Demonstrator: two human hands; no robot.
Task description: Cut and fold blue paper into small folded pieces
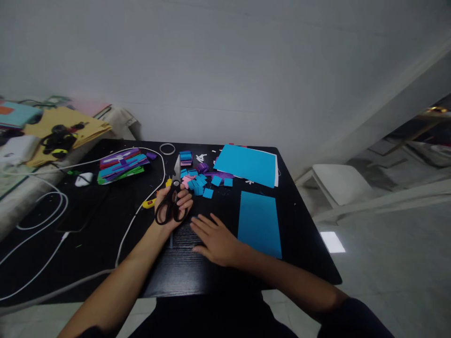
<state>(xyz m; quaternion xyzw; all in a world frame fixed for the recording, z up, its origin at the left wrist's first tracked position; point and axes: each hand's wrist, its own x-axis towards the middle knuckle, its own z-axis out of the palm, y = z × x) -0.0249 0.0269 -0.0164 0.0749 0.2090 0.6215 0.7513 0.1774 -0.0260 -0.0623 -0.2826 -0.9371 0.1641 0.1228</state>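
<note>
My left hand is wrapped round black-handled scissors, whose blades point up and away from me. My right hand lies flat on the black table, fingers spread and holding nothing. Several small blue paper squares lie just beyond the hands, with pink pieces among them. To the right of my right hand is a blue sheet. Farther back, a larger blue sheet rests on white paper. A narrow strip lies below my left hand.
A yellow cutter lies left of my left hand, beside a white cable. Bundled coloured strips and a phone are at the left. A tape ring lies at the back. A white stool stands at the right.
</note>
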